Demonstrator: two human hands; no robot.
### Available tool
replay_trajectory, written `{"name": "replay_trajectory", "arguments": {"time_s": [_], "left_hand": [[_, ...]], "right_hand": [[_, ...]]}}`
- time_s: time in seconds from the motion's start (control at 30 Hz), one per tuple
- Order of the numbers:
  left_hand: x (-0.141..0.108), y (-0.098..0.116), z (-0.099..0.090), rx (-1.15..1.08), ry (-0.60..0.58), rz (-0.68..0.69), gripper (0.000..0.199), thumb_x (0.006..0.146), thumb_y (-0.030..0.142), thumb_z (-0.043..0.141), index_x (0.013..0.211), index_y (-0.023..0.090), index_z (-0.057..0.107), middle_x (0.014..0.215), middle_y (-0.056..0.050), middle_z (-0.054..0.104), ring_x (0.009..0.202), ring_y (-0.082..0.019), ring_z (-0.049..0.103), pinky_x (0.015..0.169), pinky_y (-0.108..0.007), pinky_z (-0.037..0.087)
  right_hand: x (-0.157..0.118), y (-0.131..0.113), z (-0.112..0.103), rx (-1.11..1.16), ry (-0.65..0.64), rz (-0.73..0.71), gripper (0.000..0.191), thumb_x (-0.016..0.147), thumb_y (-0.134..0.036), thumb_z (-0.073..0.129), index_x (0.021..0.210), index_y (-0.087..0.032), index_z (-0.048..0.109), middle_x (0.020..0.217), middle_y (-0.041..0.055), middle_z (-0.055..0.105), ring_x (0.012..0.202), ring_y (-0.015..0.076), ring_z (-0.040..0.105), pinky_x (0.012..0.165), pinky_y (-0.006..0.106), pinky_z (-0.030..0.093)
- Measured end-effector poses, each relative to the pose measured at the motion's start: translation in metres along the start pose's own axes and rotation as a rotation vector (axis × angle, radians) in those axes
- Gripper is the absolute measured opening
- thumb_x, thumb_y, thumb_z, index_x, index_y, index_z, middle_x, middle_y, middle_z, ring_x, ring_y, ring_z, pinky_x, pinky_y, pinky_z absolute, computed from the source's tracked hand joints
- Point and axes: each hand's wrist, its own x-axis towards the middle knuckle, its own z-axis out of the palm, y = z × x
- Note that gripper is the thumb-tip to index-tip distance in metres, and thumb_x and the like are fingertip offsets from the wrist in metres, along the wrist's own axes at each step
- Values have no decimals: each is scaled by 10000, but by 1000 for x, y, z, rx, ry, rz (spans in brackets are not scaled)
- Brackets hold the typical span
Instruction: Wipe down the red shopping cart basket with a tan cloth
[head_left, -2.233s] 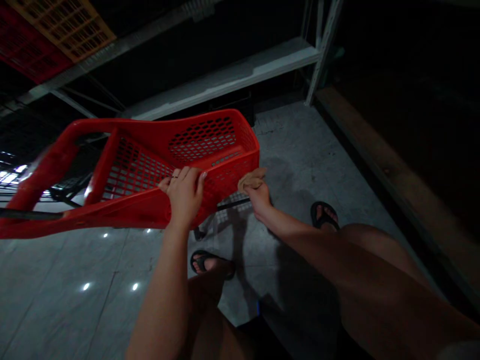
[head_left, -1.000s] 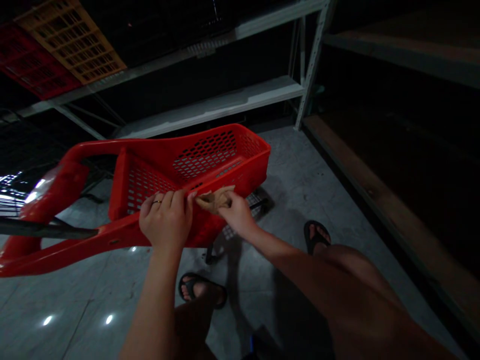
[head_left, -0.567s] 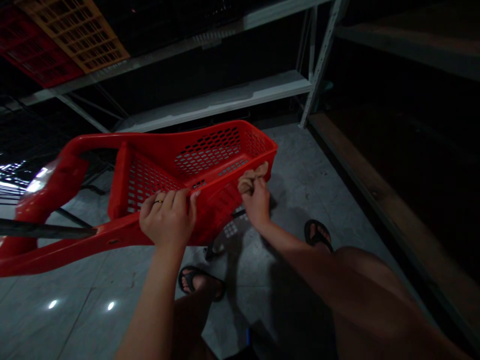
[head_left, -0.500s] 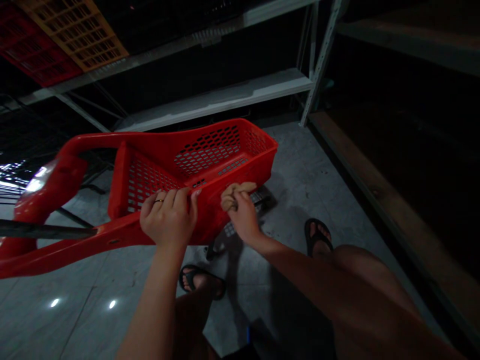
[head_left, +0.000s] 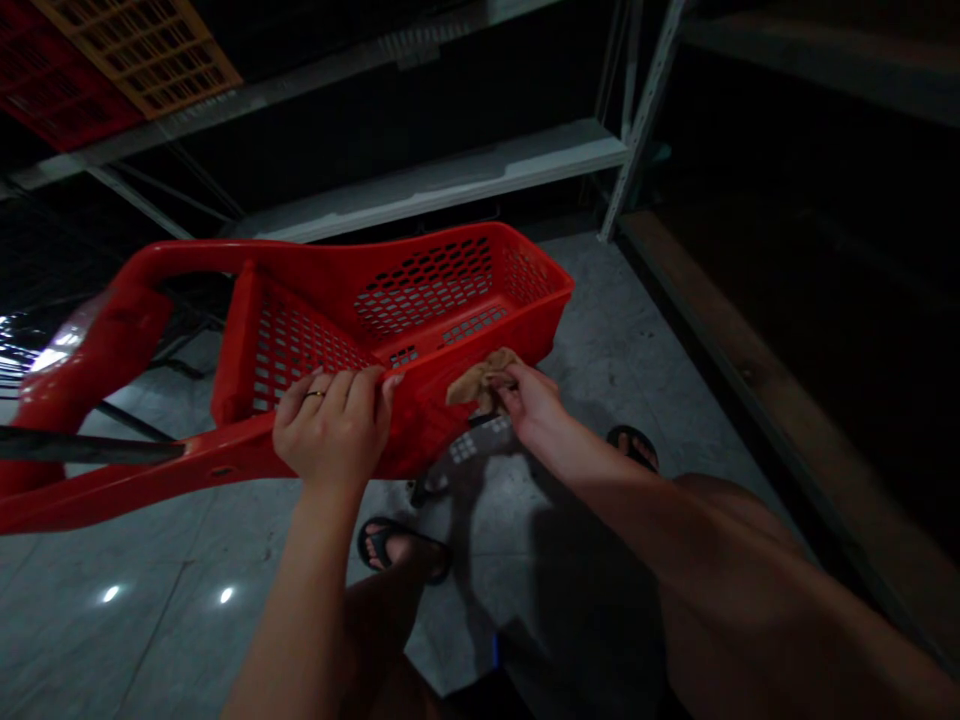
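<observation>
A red plastic shopping cart (head_left: 420, 430) with perforated basket walls stands in front of me, its handle toward the left. My left hand (head_left: 334, 415) is wrapped over the basket's near rim, a ring on one finger. In my right hand (head_left: 532, 395) is a crumpled tan cloth (head_left: 484, 380), gripped at its right end and lying against the near outer side of the basket. The fingertips of my left hand are hidden behind the rim.
A metal shelving rack (head_left: 450, 180) runs behind the cart, with a yellow crate (head_left: 161, 55) and a red crate (head_left: 56, 75) at upper left. Another dark rack with a low beam (head_left: 735, 360) stands at right. My sandalled feet are on the grey tiled floor (head_left: 247, 540).
My right hand has moved rightward along the basket's side with the cloth, which now hangs more spread out. My left hand keeps its hold on the rim. The cart appears slightly shifted in view.
</observation>
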Motion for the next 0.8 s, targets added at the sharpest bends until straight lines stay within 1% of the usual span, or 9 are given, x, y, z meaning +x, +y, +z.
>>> {"name": "replay_trajectory", "arguments": {"time_s": [0.2, 0.27, 0.33, 0.4, 0.43, 0.53, 0.67, 0.73, 0.8], "left_hand": [[0, 1, 0, -10, -3, -8, 274, 1034, 446, 538, 981, 263, 735, 815, -80, 729, 875, -281, 661, 937, -452, 441], [-1, 1, 0, -33, -18, -21, 280, 1031, 453, 541, 993, 260, 739, 826, -88, 734, 889, -288, 665, 944, -462, 439], [-2, 0, 2, -53, -26, -47, 285, 1027, 460, 543, 997, 258, 742, 840, -95, 739, 879, -293, 665, 947, -477, 436], [-3, -2, 4, -54, -31, -50, 281, 1022, 463, 549, 1009, 260, 743, 854, -97, 747, 864, -294, 664, 946, -489, 435], [-4, -4, 5, -45, -29, -43, 277, 1019, 463, 553, 1012, 260, 742, 854, -96, 750, 859, -293, 664, 945, -491, 434], [-4, -7, 6, 8, -19, -18, 272, 1020, 459, 557, 1015, 259, 741, 851, -94, 759, 861, -293, 670, 941, -489, 434], [-3, -8, 4, 52, 0, -27, 271, 1021, 450, 558, 1000, 254, 744, 847, -100, 767, 868, -297, 686, 934, -497, 452], [-3, -10, 4, 54, 9, -20, 260, 1021, 450, 560, 982, 266, 740, 833, -92, 766, 889, -300, 698, 930, -502, 463], [-3, -13, 5, 43, 20, -16, 240, 1019, 450, 565, 976, 284, 733, 838, -82, 769, 915, -300, 704, 931, -505, 467]], "right_hand": [[59, -70, -14, 61, 318, -232, 215, 724, -140, 605, 880, -260, 520, 679, -75, 578, 585, 111, 611, 597, 229, 566], [72, -82, -15, 3, 379, -365, 261, 738, -147, 564, 958, -272, 500, 791, -65, 602, 664, 116, 640, 643, 235, 559], [74, -80, -14, -135, 422, -548, 290, 742, -166, 539, 1009, -271, 499, 935, -32, 634, 816, 136, 677, 757, 274, 571], [61, -61, -12, -286, 395, -647, 317, 739, -189, 556, 1045, -260, 520, 1067, 8, 659, 991, 169, 683, 927, 341, 560], [49, -46, -11, -351, 350, -635, 327, 735, -198, 577, 1054, -256, 533, 1113, 25, 668, 1060, 187, 674, 1004, 374, 536], [0, 11, -6, -505, 135, -468, 298, 707, -183, 649, 987, -261, 580, 1111, 45, 700, 1120, 238, 662, 1088, 434, 492], [-52, 74, 2, -426, -174, -173, 247, 630, -115, 721, 785, -268, 605, 829, -14, 721, 859, 234, 705, 881, 396, 589], [-54, 84, 7, -318, -216, -69, 215, 665, -113, 677, 815, -255, 616, 791, -10, 729, 762, 218, 717, 753, 368, 610], [-40, 78, 8, -261, -163, -97, 157, 708, -126, 609, 818, -239, 608, 721, 2, 720, 659, 207, 709, 625, 343, 601]]}}
